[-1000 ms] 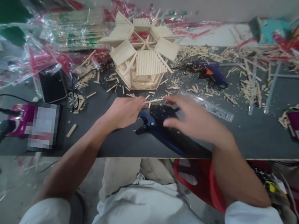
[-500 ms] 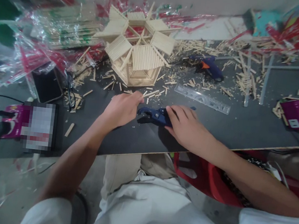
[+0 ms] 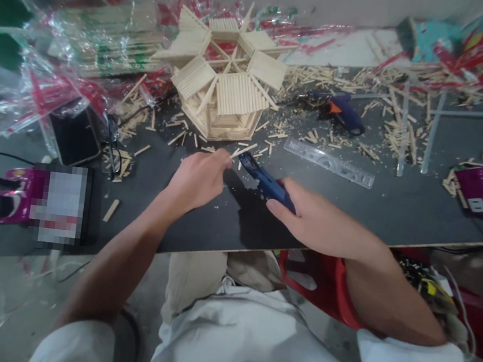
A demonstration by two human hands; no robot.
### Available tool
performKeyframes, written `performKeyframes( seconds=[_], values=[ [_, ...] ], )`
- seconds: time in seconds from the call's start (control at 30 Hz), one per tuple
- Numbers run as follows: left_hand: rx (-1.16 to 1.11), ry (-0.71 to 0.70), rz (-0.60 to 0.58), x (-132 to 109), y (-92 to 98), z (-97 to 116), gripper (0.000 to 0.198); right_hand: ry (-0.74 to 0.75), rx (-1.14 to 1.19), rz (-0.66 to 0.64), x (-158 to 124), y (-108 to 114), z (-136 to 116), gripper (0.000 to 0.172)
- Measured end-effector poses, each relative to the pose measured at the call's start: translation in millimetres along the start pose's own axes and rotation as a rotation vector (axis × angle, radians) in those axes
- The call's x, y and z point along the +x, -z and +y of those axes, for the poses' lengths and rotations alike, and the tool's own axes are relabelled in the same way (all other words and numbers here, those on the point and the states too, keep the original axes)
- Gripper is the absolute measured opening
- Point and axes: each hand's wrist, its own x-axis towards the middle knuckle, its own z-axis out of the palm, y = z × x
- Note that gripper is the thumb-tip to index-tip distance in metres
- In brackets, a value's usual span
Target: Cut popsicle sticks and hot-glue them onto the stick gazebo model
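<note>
The left hand is closed, pinching at its fingertips a thin, pale wooden stick. The right hand is wrapped around the handle of a dark-blue hand cutter, whose head points far and left. The stick lies at the far side of the hands, its long axis running from the left fingertips toward the right and slightly far; the cutter's long axis runs crosswise to it, from near right to far left. The left hand is the nearer to the stick, while the cutter head stands just beside the stick's near side; whether the two touch cannot be told.

Beyond the hands, on a dark-grey table, stands a many-sided pale wooden model with slatted, outward-sloping panels. Short wooden offcuts are scattered about it. To the right lie a clear plastic ruler and, farther off, a dark-blue glue gun with an orange trigger. At left are a dark-screened phone and, at the far edge, plastic-wrapped bundles of wooden sticks.
</note>
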Motion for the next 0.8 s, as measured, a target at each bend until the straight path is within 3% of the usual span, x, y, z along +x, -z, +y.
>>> performKeyframes(
  seconds=[0.13,0.33,0.8],
  values=[
    [0.026,-0.014,0.03,-2.4,3.7,2.4,0.033,0.028,0.058,0.046,-0.1,-7.3,-4.6,0.025],
    [0.08,-0.044,-0.044,-4.2,0.5,11.5,0.029,0.017,0.1,0.105,1.6,-15.3,-12.0,0.027],
    [0.091,-0.046,-0.044,-5.8,-2.4,14.7,0.026,0.033,0.119,0.22,-1.0,-35.2,-19.7,0.03]
  ],
)
